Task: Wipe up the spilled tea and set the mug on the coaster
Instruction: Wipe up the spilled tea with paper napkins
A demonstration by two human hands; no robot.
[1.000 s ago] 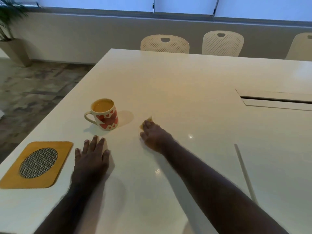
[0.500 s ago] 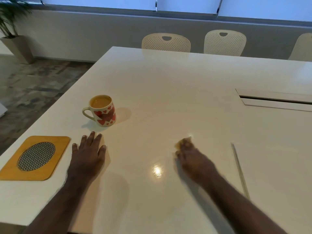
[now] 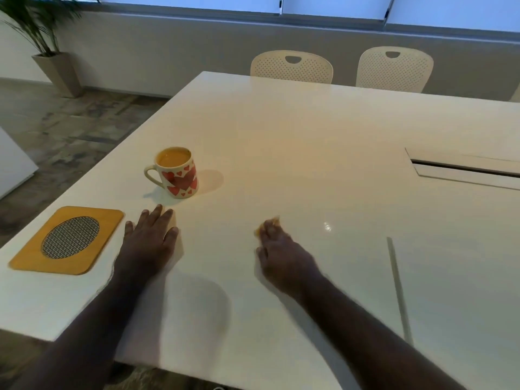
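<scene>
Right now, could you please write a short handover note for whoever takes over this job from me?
Left hand: flat on the table, holding nothing.
Right hand: pressing a small yellowish cloth to the table, mid-wipe.
Mug: upright, full of tea, on the bare table, beyond the left hand.
Coaster: near the left edge, nothing on it.
Done: wiping under way; no puddle visible.
Left: finish wiping, set the mug on the coaster.
</scene>
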